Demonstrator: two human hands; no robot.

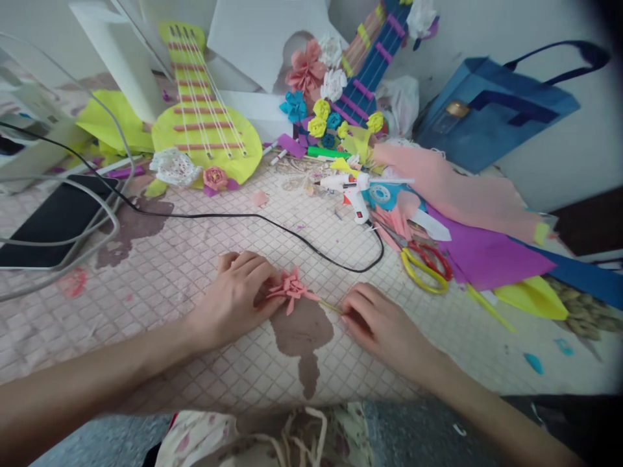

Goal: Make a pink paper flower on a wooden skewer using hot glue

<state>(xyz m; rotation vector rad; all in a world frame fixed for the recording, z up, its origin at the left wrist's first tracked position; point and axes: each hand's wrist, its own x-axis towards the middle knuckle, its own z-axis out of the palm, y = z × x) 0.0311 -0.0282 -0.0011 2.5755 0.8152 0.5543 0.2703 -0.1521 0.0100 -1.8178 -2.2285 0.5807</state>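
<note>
My left hand (238, 295) rests on the quilted cloth with its fingers closed around a small pink paper flower (291, 287). A thin yellow-green stem (329, 305) runs from the flower to the right. My right hand (377, 324) pinches the far end of that stem with curled fingers. Both hands lie low on the cloth (195, 259), just in front of my lap.
A white glue gun (351, 188) with a black cord (292, 233) lies beyond the hands. Yellow-handled scissors (423, 266), purple, pink and blue paper sheets (487, 253), paper guitars with flowers (204, 123), a blue bag (491, 110) and a dark tablet (53, 220) surround the work area.
</note>
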